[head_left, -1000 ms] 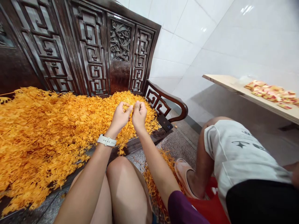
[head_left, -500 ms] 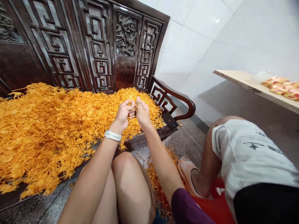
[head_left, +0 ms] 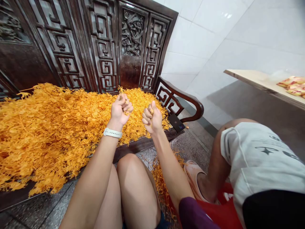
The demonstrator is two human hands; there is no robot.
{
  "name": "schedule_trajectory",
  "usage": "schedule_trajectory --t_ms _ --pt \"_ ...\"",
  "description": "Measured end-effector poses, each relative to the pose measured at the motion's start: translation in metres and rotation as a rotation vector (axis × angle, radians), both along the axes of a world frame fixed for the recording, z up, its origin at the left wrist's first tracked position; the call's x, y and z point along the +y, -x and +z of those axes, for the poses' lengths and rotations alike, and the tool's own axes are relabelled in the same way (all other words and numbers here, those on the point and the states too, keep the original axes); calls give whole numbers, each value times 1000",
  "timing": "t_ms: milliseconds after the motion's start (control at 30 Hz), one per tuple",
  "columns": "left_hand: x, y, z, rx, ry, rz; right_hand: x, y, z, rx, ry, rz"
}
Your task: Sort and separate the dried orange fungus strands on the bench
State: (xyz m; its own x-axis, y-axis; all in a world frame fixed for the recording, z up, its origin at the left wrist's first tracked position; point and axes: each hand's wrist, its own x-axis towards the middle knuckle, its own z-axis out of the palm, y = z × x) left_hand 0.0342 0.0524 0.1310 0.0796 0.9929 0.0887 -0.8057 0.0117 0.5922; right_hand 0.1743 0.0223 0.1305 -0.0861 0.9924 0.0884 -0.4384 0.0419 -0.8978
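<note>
A long heap of orange plastic pieces [head_left: 62, 127] covers the seat of the carved wooden bench. My left hand [head_left: 121, 109], with a pale watch band at its wrist, is closed on an orange piece [head_left: 121, 90] that sticks up above the fingers. To its right my right hand [head_left: 152, 117] is a fist with the thumb up; a bit of orange shows between its thumb and fingers. The two hands are apart, both over the right part of the heap.
A dark phone [head_left: 176, 122] lies at the bench's right end beside the curved armrest [head_left: 199, 108]. More orange strands [head_left: 162, 175] are on the floor. A person in pale shorts [head_left: 264, 152] sits at right, below a wooden board [head_left: 257, 83] bearing packets [head_left: 294, 86].
My hands were together and have parted, the left going up and left, the right moving right. An orange piece now stands out above my left fingers. The view has shifted slightly.
</note>
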Motion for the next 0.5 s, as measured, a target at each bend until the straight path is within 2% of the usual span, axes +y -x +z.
schedule_trajectory --t_ms 67,133,200,267,333,400,433,500 --pt "8 10 -1 33 36 68 -17 -1 6 -31 -20 101" --pt "14 16 -4 64 96 83 -28 -2 14 -109 -24 222" --pt "17 19 -8 99 161 74 -23 -7 20 -183 -25 242" --pt "18 20 -11 145 219 68 -1 -14 19 -252 -29 86" --pt "17 21 -12 170 248 53 34 -22 11 -377 -13 -212" --pt "17 23 -12 159 251 39 68 -32 -2 -644 84 -425" --pt "17 25 -12 147 246 32 81 -36 -10 -815 131 -489" --pt "18 27 -11 118 226 16 93 -42 -23 -1042 15 -482"
